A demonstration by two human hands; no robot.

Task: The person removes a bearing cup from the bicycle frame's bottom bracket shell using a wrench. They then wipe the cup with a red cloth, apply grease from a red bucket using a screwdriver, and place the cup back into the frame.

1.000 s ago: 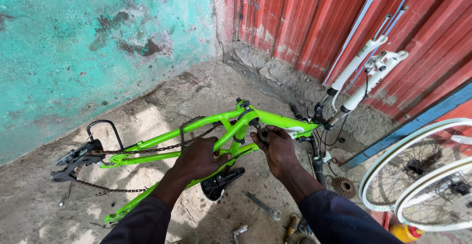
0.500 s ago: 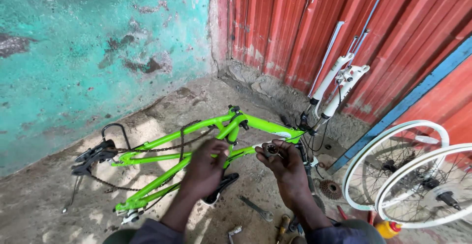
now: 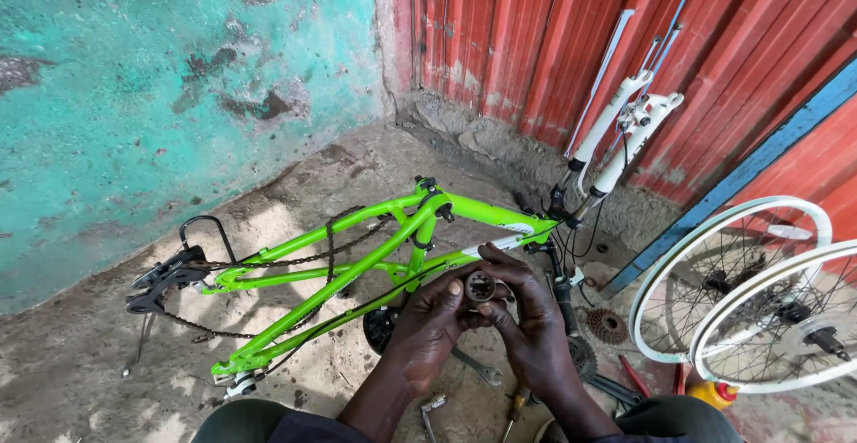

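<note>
A small dark cylindrical metal part (image 3: pixel 479 288), its open end facing the camera, sits pinched between both hands just in front of the down tube of a bright green bicycle frame (image 3: pixel 357 269). The left hand (image 3: pixel 427 322) curls its fingers narrowly around the part from one side, thumb laid over the rim; the right hand (image 3: pixel 534 322) closes on it from the other, fingertips touching the part's edge. The frame lies on its side on a rough concrete floor (image 3: pixel 80 372), wheels off, a loose chain (image 3: pixel 295 260) draped across its rear stays and a black rear derailleur (image 3: pixel 165 278) at its far left end. At the frame's head end a white suspension fork (image 3: pixel 616 135) points up toward a red corrugated metal wall (image 3: pixel 553 33). Beyond the frame stands a worn turquoise wall (image 3: pixel 134 95). Beside the frame's head end, two white-rimmed wheels (image 3: pixel 741 291) overlap. Below the hands, near the frame, a wrench (image 3: pixel 478 367) lies on the floor, and a cog cluster (image 3: pixel 609 325) rests between frame and wheels.
</note>
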